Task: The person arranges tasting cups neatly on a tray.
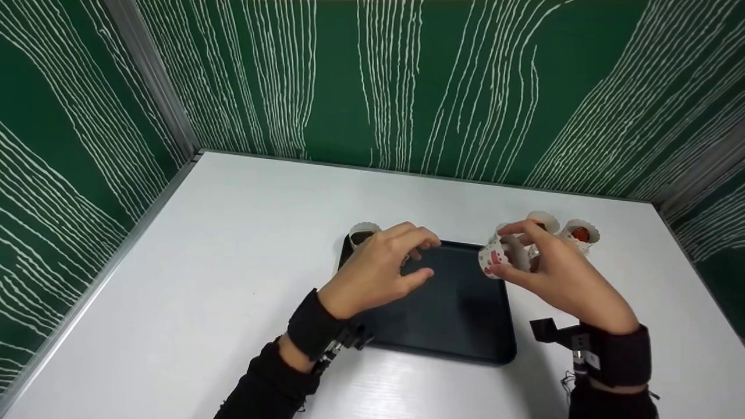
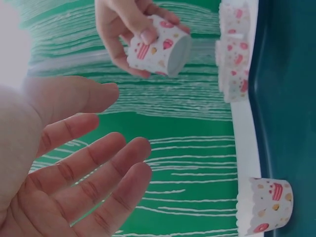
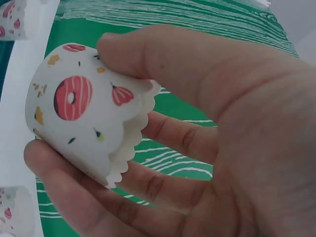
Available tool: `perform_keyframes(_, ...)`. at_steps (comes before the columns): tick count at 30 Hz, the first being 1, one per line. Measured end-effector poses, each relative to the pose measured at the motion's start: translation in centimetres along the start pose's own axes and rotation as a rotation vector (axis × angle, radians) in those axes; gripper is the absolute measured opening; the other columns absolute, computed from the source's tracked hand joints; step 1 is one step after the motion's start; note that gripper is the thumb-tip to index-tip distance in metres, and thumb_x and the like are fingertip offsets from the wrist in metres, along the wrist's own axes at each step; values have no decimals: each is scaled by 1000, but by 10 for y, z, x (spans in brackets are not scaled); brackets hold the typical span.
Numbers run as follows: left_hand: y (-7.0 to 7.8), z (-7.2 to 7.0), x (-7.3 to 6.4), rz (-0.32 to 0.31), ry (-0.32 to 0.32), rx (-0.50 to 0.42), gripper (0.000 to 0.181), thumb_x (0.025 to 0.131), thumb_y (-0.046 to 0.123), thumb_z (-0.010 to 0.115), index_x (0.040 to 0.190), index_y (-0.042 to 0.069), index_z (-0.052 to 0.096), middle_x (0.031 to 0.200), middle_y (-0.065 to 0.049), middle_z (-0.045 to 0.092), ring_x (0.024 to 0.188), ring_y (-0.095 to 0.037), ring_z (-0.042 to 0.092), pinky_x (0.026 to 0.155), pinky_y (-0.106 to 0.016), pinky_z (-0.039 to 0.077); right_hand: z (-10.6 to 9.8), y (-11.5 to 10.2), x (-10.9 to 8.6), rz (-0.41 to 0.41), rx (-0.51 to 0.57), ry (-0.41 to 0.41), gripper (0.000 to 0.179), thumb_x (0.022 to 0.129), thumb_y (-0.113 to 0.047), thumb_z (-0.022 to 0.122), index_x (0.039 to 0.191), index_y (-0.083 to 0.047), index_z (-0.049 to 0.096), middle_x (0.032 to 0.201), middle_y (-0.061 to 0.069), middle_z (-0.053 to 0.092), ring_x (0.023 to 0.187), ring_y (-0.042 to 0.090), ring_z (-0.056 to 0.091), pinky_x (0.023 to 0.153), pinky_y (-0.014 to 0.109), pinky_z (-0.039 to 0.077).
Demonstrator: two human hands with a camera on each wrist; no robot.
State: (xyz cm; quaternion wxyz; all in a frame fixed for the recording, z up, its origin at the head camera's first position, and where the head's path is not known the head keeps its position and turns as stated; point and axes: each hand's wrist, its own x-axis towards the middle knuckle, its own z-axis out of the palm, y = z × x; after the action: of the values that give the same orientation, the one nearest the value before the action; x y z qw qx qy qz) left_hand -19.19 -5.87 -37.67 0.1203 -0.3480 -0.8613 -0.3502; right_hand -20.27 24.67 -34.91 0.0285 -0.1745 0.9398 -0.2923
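Observation:
My right hand [image 1: 567, 276] holds a white paper baking cup [image 1: 490, 260] tilted on its side above the right back part of a dark tray [image 1: 448, 317]. Thumb and fingers pinch the cup's wall, printed with pink donuts, as the right wrist view shows; its scalloped rim faces the palm. Over the tray's left side hovers my left hand [image 1: 375, 270], palm inward, fingers loosely bent with nothing in them. Just behind it, a similar paper cup [image 2: 271, 205] with something dark inside stands at the tray's back left corner, partly hidden by the hand in the head view.
Several more paper cups stand on the white table [image 1: 262, 233] behind the tray's right back corner. One cup [image 1: 589, 233] contains a shiny red round thing [image 1: 580, 234]; another cup [image 1: 544, 219] is partly covered by the right hand. Green panels [image 1: 337, 87] with white lines border the table.

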Motion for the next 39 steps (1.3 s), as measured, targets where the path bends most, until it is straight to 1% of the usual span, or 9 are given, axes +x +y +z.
perform_keyframes(3,0,2,0,15,-1,-13,33,96,14,81,128,10,70,118,-6,73,101,-19,75,90,-25,59,0,-1,-1,-9,13,-4,58,97,-43,80,144,-16,58,122,12,66,71,15,65,61,28,50)
perform_keyframes(7,1,5,1,38,-12,-72,32,96,8,79,127,6,70,119,-9,73,100,-22,76,89,-23,60,0,-1,-3,-29,21,-3,59,98,-40,80,146,-15,57,131,17,66,80,14,70,64,26,52)
perform_keyframes(13,5,9,1,62,-30,-116,30,97,3,77,125,3,69,119,-10,74,101,-23,76,90,-19,59,3,-5,-3,-32,39,-24,62,97,-39,81,148,-15,56,134,16,66,84,15,71,65,26,53)
perform_keyframes(19,8,17,3,84,-28,-104,28,96,2,77,123,3,70,118,-10,74,101,-23,74,91,-19,58,9,-13,-2,-75,41,-22,56,97,-38,80,144,-16,58,124,9,69,96,19,76,76,26,57)
perform_keyframes(21,7,20,3,82,-23,-94,29,96,2,78,124,3,70,118,-10,74,102,-22,74,92,-20,58,12,-16,-1,-94,40,-21,53,98,-38,80,142,-17,59,118,6,70,96,18,75,78,26,57)
perform_keyframes(23,6,24,2,83,-16,-85,29,96,3,78,124,3,71,118,-9,74,102,-21,73,92,-19,58,15,-18,0,-113,52,-27,51,98,-37,80,141,-18,60,112,3,69,96,16,72,81,27,57)
perform_keyframes(29,5,36,1,83,20,-52,29,95,5,79,123,5,72,118,-8,75,104,-20,72,93,-18,56,24,-21,1,-163,64,-37,51,98,-33,81,142,-18,61,116,2,65,98,16,67,86,28,58)
perform_keyframes(35,7,40,-1,47,96,-20,24,93,7,82,116,6,73,112,-6,75,105,-18,72,95,-26,58,26,-25,1,-164,53,-43,53,98,-38,80,144,-21,61,117,0,65,98,17,61,84,28,52)
perform_keyframes(39,8,41,0,37,121,3,23,94,8,81,115,6,72,112,-6,75,104,-18,72,94,-29,59,25,-28,2,-168,44,-50,55,97,-39,81,145,-22,60,116,1,66,97,18,60,81,29,51)
